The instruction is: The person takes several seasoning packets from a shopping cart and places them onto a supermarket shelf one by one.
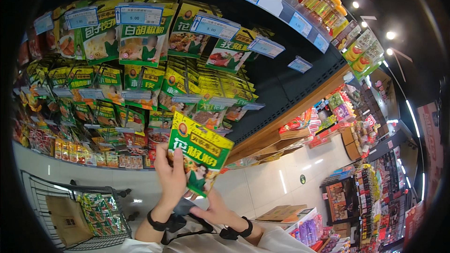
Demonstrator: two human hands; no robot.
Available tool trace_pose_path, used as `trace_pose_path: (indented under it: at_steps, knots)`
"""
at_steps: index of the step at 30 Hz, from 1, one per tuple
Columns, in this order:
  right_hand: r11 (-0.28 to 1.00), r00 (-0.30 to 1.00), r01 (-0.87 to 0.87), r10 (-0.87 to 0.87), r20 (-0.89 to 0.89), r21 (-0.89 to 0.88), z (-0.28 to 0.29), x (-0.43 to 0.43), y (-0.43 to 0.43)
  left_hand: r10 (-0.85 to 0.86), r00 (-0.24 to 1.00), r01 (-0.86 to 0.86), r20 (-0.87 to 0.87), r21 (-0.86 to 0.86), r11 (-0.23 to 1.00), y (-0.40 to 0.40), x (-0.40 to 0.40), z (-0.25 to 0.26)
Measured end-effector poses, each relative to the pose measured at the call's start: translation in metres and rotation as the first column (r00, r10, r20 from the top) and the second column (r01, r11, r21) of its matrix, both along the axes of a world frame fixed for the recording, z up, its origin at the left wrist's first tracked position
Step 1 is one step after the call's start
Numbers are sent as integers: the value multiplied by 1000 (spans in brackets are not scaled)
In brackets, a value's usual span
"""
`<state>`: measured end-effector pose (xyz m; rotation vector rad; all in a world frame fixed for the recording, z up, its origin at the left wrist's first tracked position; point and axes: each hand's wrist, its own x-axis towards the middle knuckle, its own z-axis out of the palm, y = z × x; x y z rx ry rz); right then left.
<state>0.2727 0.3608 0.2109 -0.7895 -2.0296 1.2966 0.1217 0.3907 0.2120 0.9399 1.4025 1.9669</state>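
Observation:
My left hand (170, 172) grips a green and yellow seasoning packet (198, 156) by its left side, thumb across the front. The packet is tilted and bears writing and a food picture. Just below it is my right hand (219, 209), its thumb over a dark flat object (184, 206) that is partly hidden by my left wrist. The packet's lower edge covers some of my right fingers. Before me, similar seasoning packets (142, 44) hang in rows from hooks on a dark rack (277, 88), with price tags (139, 14) at the hook ends.
At lower left stands a wire shopping cart (121, 214) holding a cardboard box (66, 218) and several green packets (98, 214). Jars (321, 5) line the shelf above. Cardboard (281, 213) and purple packages (309, 230) are at lower right. Stocked shelves (372, 196) border the tiled floor (260, 186).

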Motion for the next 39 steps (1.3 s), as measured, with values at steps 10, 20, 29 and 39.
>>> trace_pose_path:
  at_steps: [10,20,29,39]
  knots:
    - [939,855,221,-316,-410,-263,7,-4,103,-119,992,125,-51,154,980,64,-4,30]
    - [987,835,67,-135,-533,-145,13,-20,177,-171,978,181,-121,82,980,110,-45,59]
    - [990,863,119,-140,-486,-73,23,-22,201,182,875,-38,-449,311,950,139,-58,99]
    - [962,912,151,-47,-407,226,30,-31,221,331,808,40,-488,605,795,152,-58,123]
